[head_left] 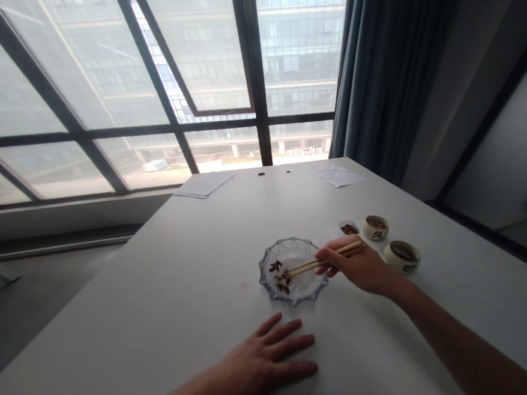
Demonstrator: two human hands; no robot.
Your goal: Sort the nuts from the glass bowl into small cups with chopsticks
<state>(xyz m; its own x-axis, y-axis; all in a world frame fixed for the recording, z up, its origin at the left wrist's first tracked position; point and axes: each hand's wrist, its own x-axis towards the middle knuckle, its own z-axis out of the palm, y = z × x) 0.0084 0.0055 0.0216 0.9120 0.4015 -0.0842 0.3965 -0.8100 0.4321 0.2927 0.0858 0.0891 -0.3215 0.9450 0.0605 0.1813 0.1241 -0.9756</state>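
Observation:
My right hand [356, 265] grips a pair of wooden chopsticks [307, 266], closed around their upper part. Their tips reach down into a clear glass dish [295, 300] with a scalloped rim. Several small dark brown pieces [283, 286] lie in the dish's left part, and the tips are at one of them; whether they pinch it I cannot tell. Flat on the table in front of the dish, my left hand [268, 356] has its fingers spread and holds nothing.
Beyond my right hand stand a small white container [349, 228] with brown pieces and two cream cups [376, 228] with dark markings. Papers [205, 185] lie at the white table's [195, 256] far left, more sheets [339, 175] at its far right. Windows and a dark curtain [384, 75] are behind.

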